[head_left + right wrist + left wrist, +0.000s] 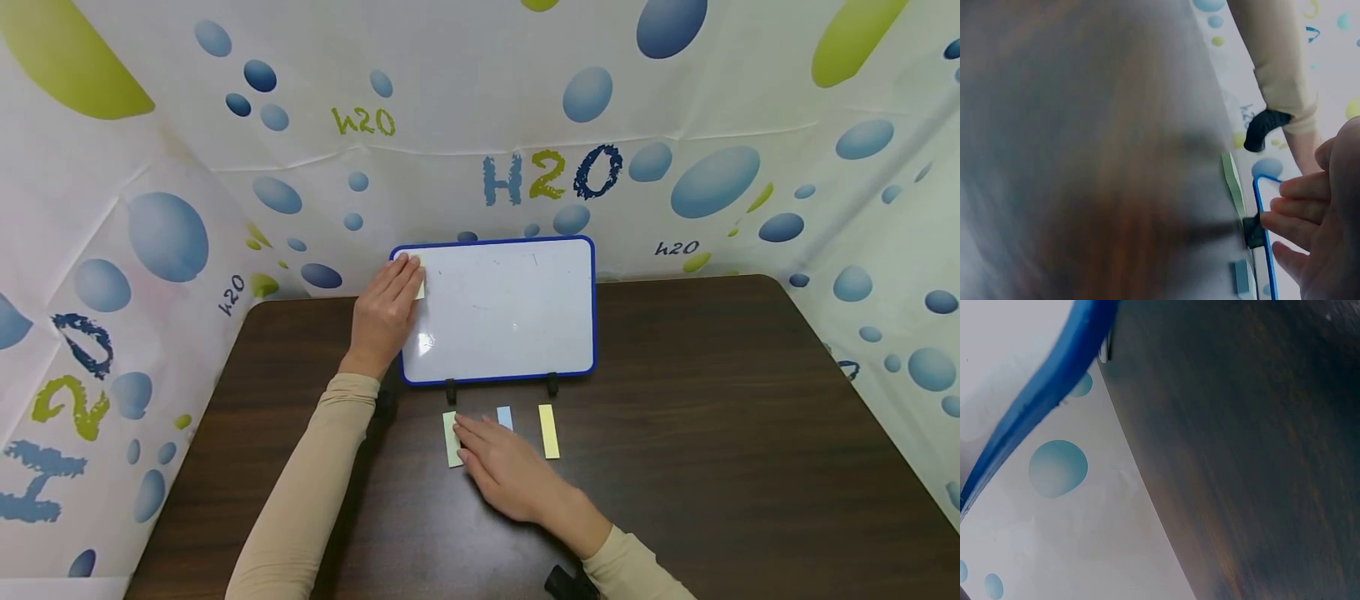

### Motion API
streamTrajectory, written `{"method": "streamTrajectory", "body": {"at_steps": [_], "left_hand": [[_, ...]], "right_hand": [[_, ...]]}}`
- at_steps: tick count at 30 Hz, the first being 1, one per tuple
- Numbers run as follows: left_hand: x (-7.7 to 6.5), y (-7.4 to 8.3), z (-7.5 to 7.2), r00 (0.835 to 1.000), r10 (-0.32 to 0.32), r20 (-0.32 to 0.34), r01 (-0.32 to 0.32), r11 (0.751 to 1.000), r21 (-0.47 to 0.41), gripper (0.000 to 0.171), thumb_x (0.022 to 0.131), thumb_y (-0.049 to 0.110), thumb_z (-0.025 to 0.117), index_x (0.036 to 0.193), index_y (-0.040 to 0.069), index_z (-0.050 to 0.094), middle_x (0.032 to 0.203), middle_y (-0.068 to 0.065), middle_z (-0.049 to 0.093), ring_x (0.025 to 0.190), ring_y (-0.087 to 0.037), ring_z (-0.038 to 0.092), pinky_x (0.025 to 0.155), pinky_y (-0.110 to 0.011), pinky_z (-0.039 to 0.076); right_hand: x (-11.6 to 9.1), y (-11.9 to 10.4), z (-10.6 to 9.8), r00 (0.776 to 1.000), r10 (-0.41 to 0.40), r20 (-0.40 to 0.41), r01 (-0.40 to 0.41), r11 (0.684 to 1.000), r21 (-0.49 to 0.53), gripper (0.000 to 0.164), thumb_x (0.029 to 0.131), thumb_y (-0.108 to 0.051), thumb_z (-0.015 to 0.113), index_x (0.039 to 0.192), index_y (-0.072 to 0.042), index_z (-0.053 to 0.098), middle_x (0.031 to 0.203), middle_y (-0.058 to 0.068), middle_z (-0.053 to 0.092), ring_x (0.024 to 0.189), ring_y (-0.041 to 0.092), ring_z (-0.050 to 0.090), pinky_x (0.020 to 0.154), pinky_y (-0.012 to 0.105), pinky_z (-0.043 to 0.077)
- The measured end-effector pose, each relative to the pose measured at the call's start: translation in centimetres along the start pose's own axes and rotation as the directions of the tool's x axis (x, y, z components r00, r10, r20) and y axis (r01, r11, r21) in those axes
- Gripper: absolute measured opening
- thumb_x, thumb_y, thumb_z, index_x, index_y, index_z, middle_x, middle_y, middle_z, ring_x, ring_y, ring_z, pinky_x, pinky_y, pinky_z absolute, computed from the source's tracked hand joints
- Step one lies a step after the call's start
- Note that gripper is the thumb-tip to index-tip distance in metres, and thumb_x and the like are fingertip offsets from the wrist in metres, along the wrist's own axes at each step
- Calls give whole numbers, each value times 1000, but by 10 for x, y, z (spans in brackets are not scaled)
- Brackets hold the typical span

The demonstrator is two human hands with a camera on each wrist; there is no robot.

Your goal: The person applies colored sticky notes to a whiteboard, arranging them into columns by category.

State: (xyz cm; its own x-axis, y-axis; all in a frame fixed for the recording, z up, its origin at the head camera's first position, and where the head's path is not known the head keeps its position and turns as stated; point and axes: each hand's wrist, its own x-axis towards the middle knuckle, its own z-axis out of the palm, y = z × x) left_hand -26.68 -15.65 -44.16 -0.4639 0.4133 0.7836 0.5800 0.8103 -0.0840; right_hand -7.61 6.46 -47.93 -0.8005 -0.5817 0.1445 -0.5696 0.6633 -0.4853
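- Whiteboard (510, 317), blue-framed, stands on the dark table (720, 417) with two black feet at its lower edge.
- Left hand (386, 308): fingers straight and close together, laid over the whiteboard's upper left corner; nothing is gripped.
- Pale note (421, 285): on the whiteboard at that same corner, mostly covered by the left hand's fingers, with only its right edge showing.
- Right hand (510, 467): in front of the whiteboard, fingers extended toward the left, thumb slightly apart, grasping nothing; its fingertips overlap the edge of the green strip in the head view, but whether they touch it I cannot tell.
- Green strip (451, 442): in front of the whiteboard, near the left foot.
- Blue strip (505, 417): in front of the whiteboard's middle, partly hidden by the right hand.
- Yellow strip (550, 432): in front of the whiteboard, near the right foot.
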Motion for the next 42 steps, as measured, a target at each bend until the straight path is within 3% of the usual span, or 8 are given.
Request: {"method": "streamTrajectory", "body": {"at_steps": [7,13,18,27,42], "left_hand": [[2,2,0,1000,-8,-12,8,1000,0,39,90,4,76,129,0,69,134,-16,67,130,-32,63,112,-44,49],[0,4,-1,999,-29,16,29,1000,8,39,91,6,74,129,0,68,134,-17,67,130,-33,63,112,-44,49],[-3,4,-2,999,-45,26,44,999,14,41,90,6,75,130,0,68,135,-16,66,130,-32,62,113,-45,48],[-1,4,0,999,-41,27,41,999,-3,41,91,5,74,131,0,67,136,-16,65,132,-32,61,113,-44,48],[-1,4,2,999,-45,9,45,999,-17,38,92,5,73,130,1,69,135,-16,66,130,-31,62,111,-45,49]], "right_hand": [[5,16,-15,980,-14,-201,-2,997,-80,49,107,-25,48,148,2,50,160,16,43,150,29,41,121,47,40],[11,31,-26,953,38,-300,-67,994,-86,54,107,-27,48,151,4,44,164,17,36,154,31,33,124,49,35],[14,49,-34,941,123,-314,-159,983,-90,62,108,-30,45,157,5,31,169,17,24,158,31,21,128,50,26],[13,79,-47,901,313,-301,-356,929,-102,72,108,-37,40,160,5,15,172,17,5,161,32,5,131,50,14],[12,89,-44,894,369,-254,-408,905,-121,71,110,-38,35,159,8,11,172,18,-3,161,32,0,132,49,13]]}}
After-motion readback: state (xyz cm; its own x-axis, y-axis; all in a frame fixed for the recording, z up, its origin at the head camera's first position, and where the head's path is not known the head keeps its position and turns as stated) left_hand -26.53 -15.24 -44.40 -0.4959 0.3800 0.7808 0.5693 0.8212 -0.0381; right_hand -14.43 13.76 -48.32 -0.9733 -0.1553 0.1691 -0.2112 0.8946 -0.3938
